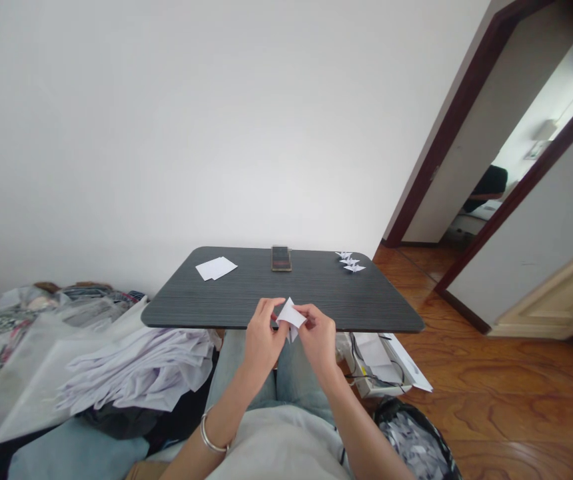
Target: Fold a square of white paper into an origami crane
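A small folded piece of white paper (291,315) is pinched between my two hands, just over the near edge of the dark table (191,300). My left hand (265,330) grips its left side with thumb and fingers. On the other side, my right hand (318,332) holds it between thumb and forefinger. The paper has a pointed top and narrow points hanging below. Several folded paper cranes (351,262) stand in a row at the table's back right. Flat white paper sheets (216,268) lie overlapping at the back left.
A phone (281,258) lies at the table's back middle. White cloth (141,367) and bags are heaped at the left. Below right are a box with cables (374,363) and a black bag of paper scraps (411,443). Through the doorway, part of a person (489,187) shows.
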Action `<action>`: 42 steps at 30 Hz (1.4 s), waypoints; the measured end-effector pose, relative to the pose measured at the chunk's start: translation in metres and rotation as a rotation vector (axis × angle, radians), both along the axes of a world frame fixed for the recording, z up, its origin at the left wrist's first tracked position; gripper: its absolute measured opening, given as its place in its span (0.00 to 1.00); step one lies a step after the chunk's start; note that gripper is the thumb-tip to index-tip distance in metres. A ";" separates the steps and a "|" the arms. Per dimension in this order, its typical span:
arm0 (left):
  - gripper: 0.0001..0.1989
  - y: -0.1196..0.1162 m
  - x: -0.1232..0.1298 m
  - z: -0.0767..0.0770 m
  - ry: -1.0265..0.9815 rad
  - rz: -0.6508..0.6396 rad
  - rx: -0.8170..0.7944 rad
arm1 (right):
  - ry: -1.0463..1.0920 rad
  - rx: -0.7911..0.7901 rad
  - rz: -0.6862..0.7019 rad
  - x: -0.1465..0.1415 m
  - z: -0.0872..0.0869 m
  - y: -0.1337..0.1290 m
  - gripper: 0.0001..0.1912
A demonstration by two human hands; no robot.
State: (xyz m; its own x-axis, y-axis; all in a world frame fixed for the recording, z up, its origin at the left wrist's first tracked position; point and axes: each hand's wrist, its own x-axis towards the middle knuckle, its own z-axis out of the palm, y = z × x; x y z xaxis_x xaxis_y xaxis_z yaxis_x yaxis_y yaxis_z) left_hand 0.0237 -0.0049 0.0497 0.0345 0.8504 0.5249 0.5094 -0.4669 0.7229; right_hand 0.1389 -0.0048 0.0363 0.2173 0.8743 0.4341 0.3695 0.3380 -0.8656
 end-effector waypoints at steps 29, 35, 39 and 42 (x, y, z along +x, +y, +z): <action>0.05 0.009 -0.007 -0.007 -0.153 -0.002 -0.144 | 0.082 0.026 0.072 0.003 0.001 0.005 0.12; 0.08 0.009 -0.007 -0.007 -0.194 -0.041 -0.156 | 0.135 0.022 0.109 0.005 0.000 0.005 0.07; 0.14 0.008 -0.005 -0.004 -0.145 -0.106 -0.103 | 0.117 0.002 0.159 0.008 0.001 0.005 0.07; 0.12 0.007 -0.005 -0.005 -0.107 -0.120 -0.094 | 0.093 0.010 0.161 0.008 0.001 0.004 0.07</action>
State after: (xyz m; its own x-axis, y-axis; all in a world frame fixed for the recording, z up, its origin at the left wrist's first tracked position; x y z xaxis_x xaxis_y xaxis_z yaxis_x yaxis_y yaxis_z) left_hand 0.0182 0.0024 0.0451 0.0868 0.8892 0.4492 0.3719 -0.4472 0.8134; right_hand 0.1473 -0.0004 0.0368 0.1142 0.8966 0.4279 0.2282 0.3956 -0.8896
